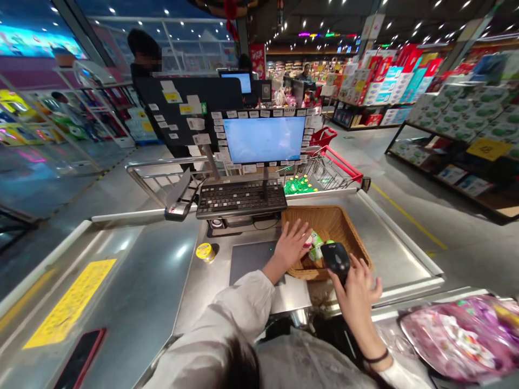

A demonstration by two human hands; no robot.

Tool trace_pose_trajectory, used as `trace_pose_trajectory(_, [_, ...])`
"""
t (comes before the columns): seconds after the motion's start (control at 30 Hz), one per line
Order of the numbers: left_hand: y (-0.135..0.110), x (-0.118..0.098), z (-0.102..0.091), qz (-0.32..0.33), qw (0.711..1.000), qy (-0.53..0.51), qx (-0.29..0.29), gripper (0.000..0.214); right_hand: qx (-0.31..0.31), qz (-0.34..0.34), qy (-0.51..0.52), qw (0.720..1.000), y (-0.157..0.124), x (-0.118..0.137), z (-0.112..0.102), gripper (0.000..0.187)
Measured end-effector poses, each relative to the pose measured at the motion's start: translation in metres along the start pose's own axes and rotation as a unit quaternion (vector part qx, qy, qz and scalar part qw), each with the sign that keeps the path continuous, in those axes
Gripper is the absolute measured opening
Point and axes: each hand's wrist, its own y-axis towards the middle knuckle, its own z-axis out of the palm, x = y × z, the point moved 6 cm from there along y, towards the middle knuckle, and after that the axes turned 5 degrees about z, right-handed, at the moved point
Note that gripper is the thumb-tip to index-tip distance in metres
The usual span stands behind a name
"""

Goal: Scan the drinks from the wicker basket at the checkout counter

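1. While the left hand (pixel 289 247) sits over the near rim of a wicker basket (pixel 326 224), its fingers (pixel 299 231) are spread wide. The fingertips lie at or just beside a small packet (pixel 315 249) of green, white and pink (contact cannot be confirmed from this view). The packet lies inside the basket, and its print is too small to read.
2. The right hand (pixel 357 294) has its fingers (pixel 357 270) closed narrowly around a black scanner (pixel 336 259). The scanner is held above the basket's near right side. A small mark on its top cannot be read.
3. The basket stands on a steel counter (pixel 389 243), just beside a dark scan plate (pixel 251 263). A yellow-lidded tub (pixel 205 252) stands beyond the plate's left edge.
4. Behind the basket are a black keyboard (pixel 241 198) and a monitor (pixel 263 139). Paper tags (pixel 243 114) line the monitor's frame; their writing is illegible.
5. Left of the plate lie a yellow mat (pixel 71 302) and a red-edged phone (pixel 79 359). A pink bag (pixel 462 337) lies at lower right.
6. Beyond the counter stand a red-handled cart (pixel 324 167) and a person (pixel 144 59). A yellow shelf sign (pixel 488 149) is unreadable.
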Motion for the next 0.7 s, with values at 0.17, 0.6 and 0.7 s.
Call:
trace_pose_trajectory(0.17, [0.040, -0.006, 0.054, 0.049, 0.995, 0.017, 0.080, 0.060, -0.008, 0.035, -0.015, 0.999, 0.008, -0.021, -0.007, 0.060])
trace_pose_trajectory(0.6, [0.071, 0.007, 0.119, 0.071, 0.986, -0.001, 0.154, 0.042, -0.019, 0.038, -0.042, 0.998, 0.019, -0.034, -0.013, 0.063])
trace_pose_trajectory(0.7, [0.071, 0.008, 0.118, 0.074, 0.988, -0.001, 0.137, 0.034, -0.019, 0.036, -0.041, 0.998, 0.020, -0.036, -0.013, 0.061])
